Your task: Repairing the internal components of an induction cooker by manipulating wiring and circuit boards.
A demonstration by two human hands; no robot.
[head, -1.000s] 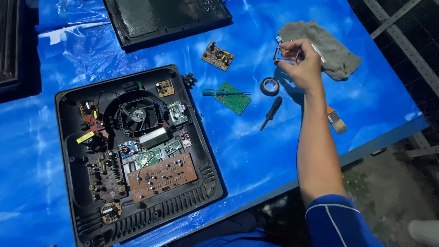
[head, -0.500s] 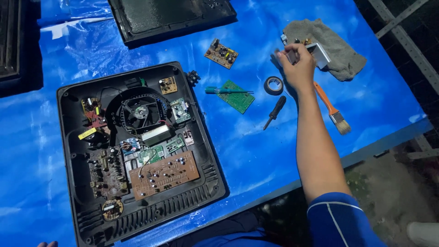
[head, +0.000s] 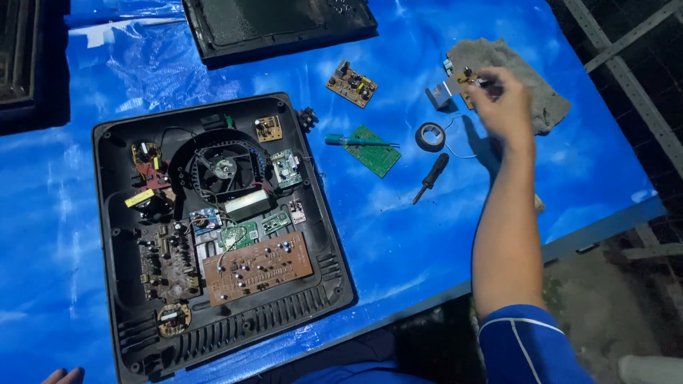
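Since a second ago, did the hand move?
Yes. The right hand slid off the tape roll side and farther onto the grey cloth, toward the table's far edge, pinching something small.

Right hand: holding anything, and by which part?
Right hand reaches over the grey cloth; its fingers pinch something small and dark by one end. What it is cannot be told.
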